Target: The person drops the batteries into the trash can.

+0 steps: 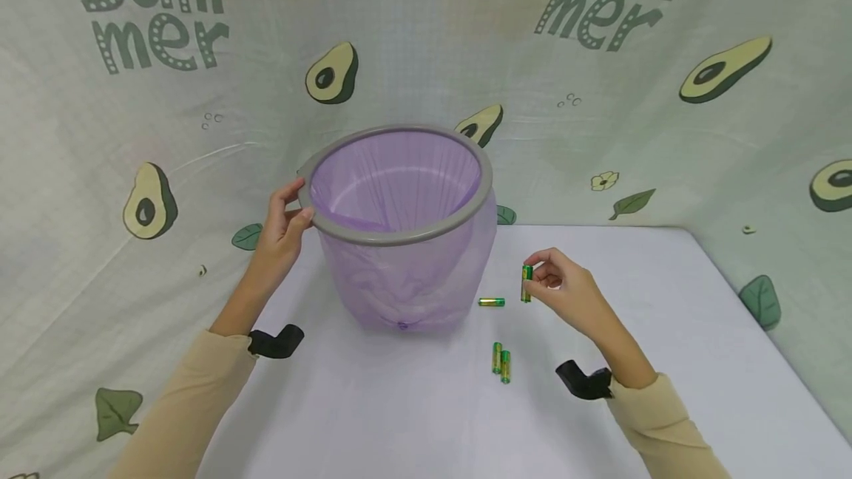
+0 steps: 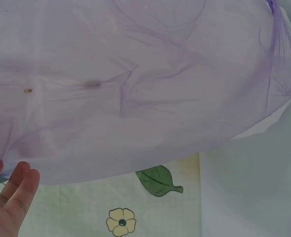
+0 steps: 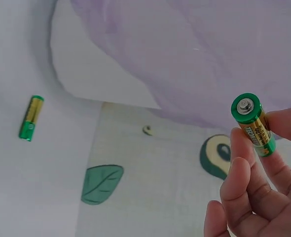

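Observation:
A trash can (image 1: 406, 283) with a grey rim and a purple bag over it stands on the white table, its round mouth facing up. My left hand (image 1: 282, 231) grips the rim at its left side; in the left wrist view the fingers (image 2: 24, 190) show beside the purple bag (image 2: 135, 98). To the right of the can, my right hand (image 1: 562, 287) pinches a green and gold battery (image 1: 526, 283) between thumb and fingers, held upright. The right wrist view shows the metal tip of that battery (image 3: 251, 123) clearly.
One battery (image 1: 492, 302) lies crosswise on the table (image 1: 399, 420) by the can's right side. Nearer the front, a pair of batteries (image 1: 501, 363) lies side by side. Behind hangs a cloth (image 1: 413, 35) printed with avocados and leaves. A black wrist mount (image 1: 586, 381) juts from each sleeve.

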The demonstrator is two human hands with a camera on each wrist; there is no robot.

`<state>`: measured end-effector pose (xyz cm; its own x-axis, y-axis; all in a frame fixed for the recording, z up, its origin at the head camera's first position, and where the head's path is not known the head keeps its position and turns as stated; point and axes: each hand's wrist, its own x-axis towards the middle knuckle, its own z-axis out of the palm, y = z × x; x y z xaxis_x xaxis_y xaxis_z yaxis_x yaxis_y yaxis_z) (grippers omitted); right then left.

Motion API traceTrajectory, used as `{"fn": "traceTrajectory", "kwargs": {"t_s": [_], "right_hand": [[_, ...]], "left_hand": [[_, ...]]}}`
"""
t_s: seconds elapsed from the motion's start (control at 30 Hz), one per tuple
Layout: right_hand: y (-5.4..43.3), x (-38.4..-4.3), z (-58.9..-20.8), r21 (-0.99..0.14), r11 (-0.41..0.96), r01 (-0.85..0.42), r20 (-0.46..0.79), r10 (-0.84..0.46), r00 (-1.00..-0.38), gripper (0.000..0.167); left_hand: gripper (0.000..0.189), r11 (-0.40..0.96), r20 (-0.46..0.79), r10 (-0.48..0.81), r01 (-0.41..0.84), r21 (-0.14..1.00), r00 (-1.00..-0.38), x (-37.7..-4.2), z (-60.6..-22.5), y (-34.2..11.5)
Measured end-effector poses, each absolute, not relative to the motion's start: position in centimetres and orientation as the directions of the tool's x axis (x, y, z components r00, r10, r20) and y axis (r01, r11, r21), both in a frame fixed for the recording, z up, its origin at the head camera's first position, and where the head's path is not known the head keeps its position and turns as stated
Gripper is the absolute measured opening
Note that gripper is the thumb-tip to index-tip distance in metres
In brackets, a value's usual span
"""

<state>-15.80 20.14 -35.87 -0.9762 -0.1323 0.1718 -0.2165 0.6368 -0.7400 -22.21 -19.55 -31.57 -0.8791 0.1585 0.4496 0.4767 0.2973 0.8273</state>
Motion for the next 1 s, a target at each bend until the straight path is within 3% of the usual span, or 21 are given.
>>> {"fn": "traceTrajectory", "kwargs": {"t_s": [0.53,1.0], "right_hand": [[17.7,-16.5,-28.3,-0.712,0.58,-0.396,0.369,-0.17,-0.914,0.026],[15.9,-17.5,-25.6,-0.716,0.541,-0.441,0.427,-0.161,-0.89,0.03]], "left_hand": [[0.049,0.317,0.434,0.141,0.456,0.832,-0.89,-22.4,-31.6,-19.6],[0.049,0.325,0.427,0.142,0.449,0.832,-0.893,-22.3,-31.5,-19.5]]}}
